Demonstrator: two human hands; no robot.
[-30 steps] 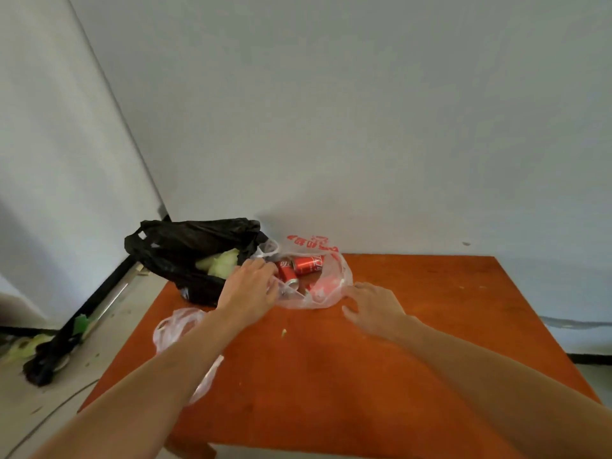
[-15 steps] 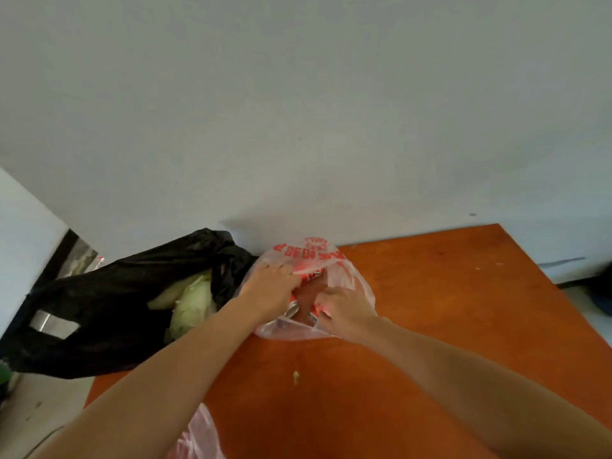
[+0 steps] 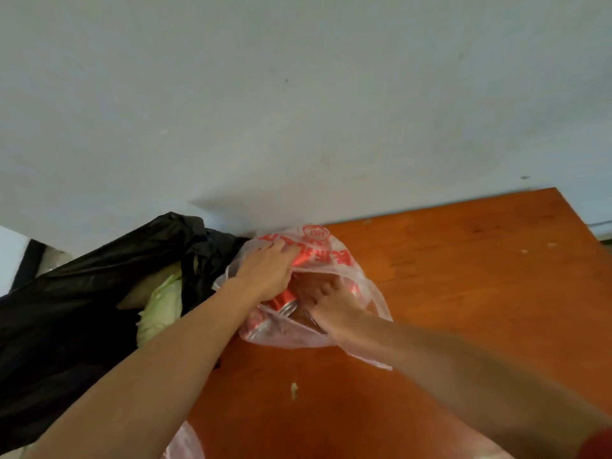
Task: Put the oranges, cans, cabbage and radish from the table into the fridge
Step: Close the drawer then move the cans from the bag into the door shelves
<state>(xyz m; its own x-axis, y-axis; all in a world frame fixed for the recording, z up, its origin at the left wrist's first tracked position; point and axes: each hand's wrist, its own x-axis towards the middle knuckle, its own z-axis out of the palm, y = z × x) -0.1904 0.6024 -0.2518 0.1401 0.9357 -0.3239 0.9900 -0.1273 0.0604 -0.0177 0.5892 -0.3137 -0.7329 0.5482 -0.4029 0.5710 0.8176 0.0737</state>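
A clear plastic bag [image 3: 334, 256] with red print lies on the orange table [image 3: 463, 276] against the wall. Red cans [image 3: 283, 298] show inside it, one with its silver top toward me. My left hand [image 3: 268, 270] grips the bag's upper flap at the mouth. My right hand [image 3: 331, 303] is pushed into the bag among the cans; its fingers are veiled by plastic, so its grasp is unclear. A pale green cabbage [image 3: 162, 303] sticks out of a black plastic bag [image 3: 82, 293] to the left. I see no oranges or radish.
A white wall runs right behind the table. Another clear bag [image 3: 182, 442] hangs over the table's near left edge. A small crumb [image 3: 293, 390] lies on the tabletop. The black bag spills over the table's left side.
My view has closed in on the bags. My right hand went from the bag's mouth deeper in among the cans. My left hand stays on the upper flap.
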